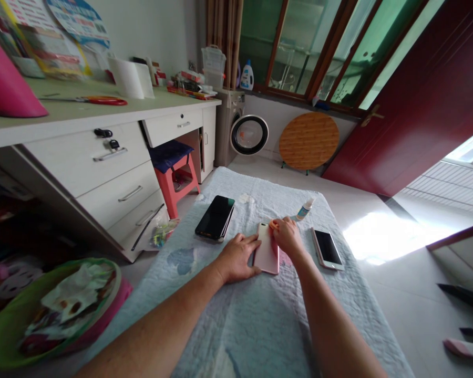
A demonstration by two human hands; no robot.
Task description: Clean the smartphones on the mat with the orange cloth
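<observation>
A pink smartphone (266,252) lies back side up on a pale blue quilted cloth, its camera end pointing away from me. My left hand (238,258) grips its left edge, fingers at the upper side and thumb near the lower end. Pinched in my right hand (288,236) is a small orange cloth-like piece (275,224), pressed on the phone's upper right part. To the left lies a black-screened phone (216,217), seemingly on top of another flat item. A white phone (328,249) rests at the right, screen up. Beyond my right hand is a small spray bottle (305,209).
The quilted cloth (256,320) covers the work surface. At left are a white desk (114,157), a red stool (177,184) and a green basin (8,320) of waste. A washing machine (225,126), round wooden tabletop (309,140) and red door (402,100) stand behind.
</observation>
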